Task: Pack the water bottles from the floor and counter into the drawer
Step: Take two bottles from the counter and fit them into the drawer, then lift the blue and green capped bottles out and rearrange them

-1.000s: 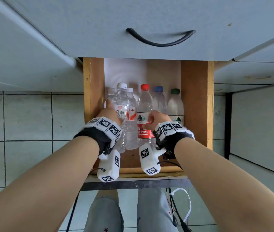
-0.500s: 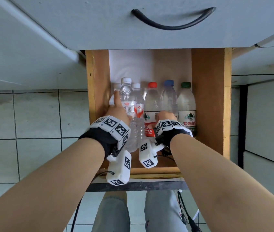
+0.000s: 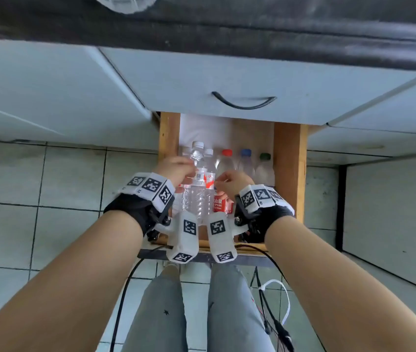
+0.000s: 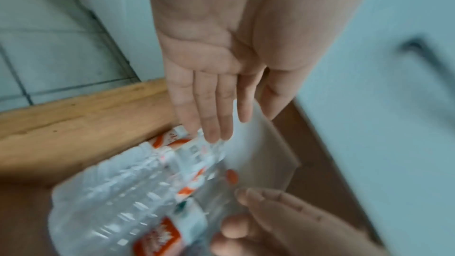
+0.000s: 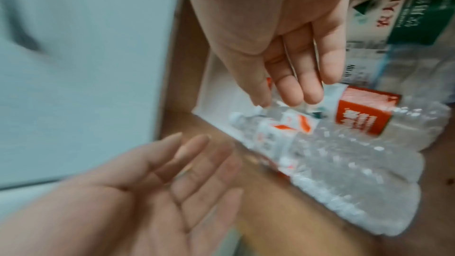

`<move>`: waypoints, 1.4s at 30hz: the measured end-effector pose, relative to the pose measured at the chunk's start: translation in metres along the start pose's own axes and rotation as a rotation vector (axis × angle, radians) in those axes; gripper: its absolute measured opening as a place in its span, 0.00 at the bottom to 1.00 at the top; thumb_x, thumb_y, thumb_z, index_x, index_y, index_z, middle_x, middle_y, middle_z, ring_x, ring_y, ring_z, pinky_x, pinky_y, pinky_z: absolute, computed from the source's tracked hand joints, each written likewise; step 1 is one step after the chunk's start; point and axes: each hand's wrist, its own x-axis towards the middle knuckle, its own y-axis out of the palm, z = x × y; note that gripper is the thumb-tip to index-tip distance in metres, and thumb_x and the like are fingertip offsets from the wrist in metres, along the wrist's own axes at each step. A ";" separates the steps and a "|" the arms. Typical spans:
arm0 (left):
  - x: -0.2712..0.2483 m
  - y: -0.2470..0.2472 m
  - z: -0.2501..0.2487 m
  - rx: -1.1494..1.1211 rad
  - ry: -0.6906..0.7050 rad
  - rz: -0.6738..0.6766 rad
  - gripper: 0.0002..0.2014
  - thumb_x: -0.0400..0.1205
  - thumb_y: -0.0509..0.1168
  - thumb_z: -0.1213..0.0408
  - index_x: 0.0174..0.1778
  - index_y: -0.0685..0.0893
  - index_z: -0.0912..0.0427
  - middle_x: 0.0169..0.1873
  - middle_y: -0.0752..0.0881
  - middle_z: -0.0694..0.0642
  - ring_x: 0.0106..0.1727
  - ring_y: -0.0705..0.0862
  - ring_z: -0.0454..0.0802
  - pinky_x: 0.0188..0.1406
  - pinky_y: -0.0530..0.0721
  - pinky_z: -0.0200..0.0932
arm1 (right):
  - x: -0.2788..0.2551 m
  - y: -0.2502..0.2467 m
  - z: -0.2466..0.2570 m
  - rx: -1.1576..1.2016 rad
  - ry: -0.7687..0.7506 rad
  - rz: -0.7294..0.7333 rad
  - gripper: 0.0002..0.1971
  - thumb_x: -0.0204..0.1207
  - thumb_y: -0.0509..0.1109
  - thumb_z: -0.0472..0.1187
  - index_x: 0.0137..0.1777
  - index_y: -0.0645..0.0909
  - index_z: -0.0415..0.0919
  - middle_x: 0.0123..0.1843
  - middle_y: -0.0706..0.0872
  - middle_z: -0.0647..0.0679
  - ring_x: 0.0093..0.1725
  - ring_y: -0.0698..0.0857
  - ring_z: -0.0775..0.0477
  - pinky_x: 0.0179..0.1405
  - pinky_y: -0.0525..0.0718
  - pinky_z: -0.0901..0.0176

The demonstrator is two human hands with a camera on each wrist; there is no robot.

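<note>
The open wooden drawer [image 3: 289, 174] holds several water bottles lying side by side. At its left lie clear white-capped bottles [image 3: 198, 174], then a red-capped [image 3: 224, 162], a blue-capped [image 3: 246, 161] and a green-capped bottle [image 3: 264, 171]. My left hand [image 3: 179, 170] hovers just over the white-capped bottles [image 4: 123, 192], fingers [image 4: 216, 116] straight, holding nothing. My right hand [image 3: 227, 180] is over the red-label bottle [image 5: 364, 112], fingers [image 5: 298, 81] relaxed and empty. At the top edge, the base of another clear bottle [image 3: 125, 3] shows on the dark counter [image 3: 252, 34].
A closed grey drawer with a black handle [image 3: 243, 102] overhangs the open one. Grey cabinet fronts [image 3: 49, 97] flank it, above a tiled floor [image 3: 62, 186]. My legs in jeans [image 3: 163, 313] and some cables [image 3: 273, 313] are below the drawer's front edge.
Both hands have come off the bottles they were pressing and lifted slightly, fingers straightened. The head view has pulled back and up, bringing the counter edge into sight.
</note>
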 end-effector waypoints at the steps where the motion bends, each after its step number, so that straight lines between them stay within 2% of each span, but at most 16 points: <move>1: -0.018 -0.009 -0.013 -0.125 -0.009 0.007 0.13 0.82 0.61 0.67 0.62 0.80 0.59 0.43 0.85 0.53 0.37 0.83 0.45 0.38 0.83 0.40 | -0.018 -0.007 0.012 0.027 -0.052 -0.034 0.13 0.78 0.63 0.40 0.58 0.81 0.36 0.50 0.89 0.40 0.51 0.88 0.42 0.56 0.86 0.49; 5: -0.087 -0.043 -0.060 -0.388 0.046 0.023 0.05 0.83 0.59 0.65 0.53 0.77 0.56 0.32 0.86 0.51 0.27 0.86 0.43 0.22 0.83 0.34 | -0.084 -0.040 0.066 0.131 -0.187 -0.094 0.13 0.79 0.63 0.37 0.58 0.81 0.32 0.39 0.86 0.44 0.42 0.85 0.45 0.48 0.86 0.49; 8: -0.136 -0.066 -0.088 -0.443 0.094 -0.031 0.04 0.82 0.61 0.63 0.50 0.79 0.56 0.39 0.85 0.54 0.37 0.81 0.47 0.35 0.77 0.38 | -0.132 -0.060 0.115 0.110 -0.289 -0.098 0.09 0.78 0.62 0.36 0.53 0.81 0.36 0.33 0.83 0.49 0.39 0.84 0.45 0.47 0.85 0.50; 10: -0.164 -0.085 -0.101 -0.468 0.139 -0.055 0.04 0.81 0.62 0.61 0.47 0.80 0.55 0.39 0.85 0.52 0.39 0.81 0.47 0.37 0.75 0.39 | -0.159 -0.072 0.146 0.123 -0.359 -0.124 0.06 0.78 0.62 0.35 0.42 0.80 0.42 0.31 0.82 0.49 0.34 0.83 0.48 0.38 0.83 0.55; 12: -0.185 -0.107 -0.109 -0.511 0.213 -0.096 0.04 0.81 0.61 0.60 0.42 0.81 0.52 0.39 0.86 0.51 0.40 0.83 0.46 0.37 0.75 0.39 | -0.180 -0.082 0.172 0.168 -0.442 -0.203 0.11 0.76 0.64 0.34 0.34 0.77 0.49 0.30 0.83 0.49 0.33 0.83 0.49 0.36 0.80 0.58; 18: -0.212 -0.178 -0.129 -0.654 0.405 -0.376 0.09 0.82 0.59 0.68 0.38 0.77 0.50 0.37 0.83 0.50 0.38 0.82 0.44 0.35 0.75 0.39 | -0.202 -0.092 0.223 0.342 -0.599 -0.491 0.08 0.57 0.71 0.45 0.29 0.73 0.52 0.34 0.83 0.48 0.41 0.85 0.37 0.51 0.85 0.34; 20: -0.212 -0.199 -0.134 -0.703 0.457 -0.456 0.09 0.80 0.61 0.71 0.39 0.76 0.51 0.38 0.82 0.51 0.38 0.82 0.45 0.34 0.76 0.38 | -0.204 -0.085 0.232 0.337 -0.608 -0.563 0.14 0.59 0.74 0.42 0.31 0.69 0.51 0.34 0.78 0.48 0.39 0.80 0.42 0.50 0.85 0.34; 22: -0.209 -0.214 -0.138 -0.725 0.526 -0.506 0.09 0.77 0.64 0.72 0.49 0.77 0.55 0.43 0.82 0.54 0.46 0.83 0.50 0.38 0.79 0.39 | -0.204 -0.074 0.238 0.385 -0.630 -0.673 0.19 0.60 0.79 0.39 0.43 0.70 0.46 0.40 0.73 0.49 0.42 0.76 0.44 0.51 0.84 0.44; 24: -0.204 -0.223 -0.146 -0.690 0.611 -0.501 0.23 0.74 0.67 0.74 0.65 0.73 0.56 0.57 0.80 0.54 0.59 0.80 0.50 0.48 0.81 0.42 | -0.206 -0.064 0.246 0.450 -0.686 -0.750 0.32 0.56 0.82 0.38 0.59 0.70 0.40 0.50 0.72 0.45 0.49 0.75 0.46 0.55 0.79 0.51; 26: -0.199 -0.228 -0.160 -0.623 0.707 -0.466 0.34 0.73 0.69 0.77 0.75 0.65 0.58 0.71 0.73 0.56 0.72 0.73 0.51 0.68 0.76 0.48 | -0.204 -0.055 0.257 0.497 -0.762 -0.726 0.41 0.52 0.83 0.40 0.66 0.68 0.41 0.61 0.75 0.42 0.59 0.78 0.45 0.63 0.80 0.51; 28: -0.192 -0.233 -0.177 -0.530 0.792 -0.438 0.40 0.71 0.71 0.77 0.78 0.61 0.61 0.76 0.70 0.57 0.76 0.70 0.50 0.78 0.68 0.49 | -0.200 -0.053 0.266 0.539 -0.769 -0.689 0.41 0.52 0.83 0.40 0.67 0.68 0.42 0.65 0.79 0.41 0.64 0.81 0.44 0.67 0.80 0.45; 32: -0.177 -0.241 -0.201 -0.418 0.843 -0.448 0.40 0.69 0.75 0.72 0.76 0.64 0.60 0.71 0.77 0.57 0.69 0.78 0.51 0.74 0.73 0.47 | -0.197 -0.056 0.269 0.540 -0.709 -0.700 0.39 0.60 0.82 0.37 0.71 0.67 0.38 0.64 0.82 0.44 0.63 0.82 0.44 0.68 0.80 0.42; 36: -0.171 -0.236 -0.201 -0.403 0.943 -0.533 0.37 0.70 0.74 0.70 0.74 0.64 0.63 0.62 0.76 0.53 0.62 0.76 0.45 0.60 0.74 0.23 | -0.205 -0.057 0.257 0.494 -0.746 -0.644 0.42 0.53 0.84 0.40 0.68 0.69 0.40 0.59 0.83 0.45 0.60 0.84 0.44 0.64 0.82 0.41; 37: -0.172 -0.233 -0.197 -0.404 0.966 -0.534 0.37 0.69 0.75 0.70 0.72 0.65 0.62 0.60 0.76 0.51 0.61 0.77 0.45 0.59 0.75 0.23 | -0.207 -0.058 0.252 0.478 -0.749 -0.621 0.42 0.50 0.83 0.43 0.66 0.71 0.43 0.59 0.84 0.45 0.59 0.84 0.44 0.63 0.83 0.41; 40: -0.176 -0.219 -0.175 -0.400 1.021 -0.425 0.36 0.59 0.78 0.61 0.63 0.73 0.51 0.58 0.81 0.50 0.60 0.82 0.47 0.64 0.80 0.40 | -0.216 -0.064 0.232 0.452 -0.764 -0.523 0.38 0.45 0.83 0.46 0.59 0.75 0.48 0.54 0.86 0.48 0.55 0.86 0.49 0.59 0.86 0.47; 42: -0.184 -0.206 -0.162 -0.414 1.042 -0.335 0.34 0.54 0.78 0.59 0.57 0.76 0.48 0.53 0.85 0.47 0.55 0.85 0.41 0.56 0.83 0.35 | -0.221 -0.066 0.220 0.475 -0.763 -0.453 0.36 0.47 0.84 0.39 0.59 0.76 0.43 0.49 0.87 0.51 0.49 0.87 0.56 0.54 0.87 0.53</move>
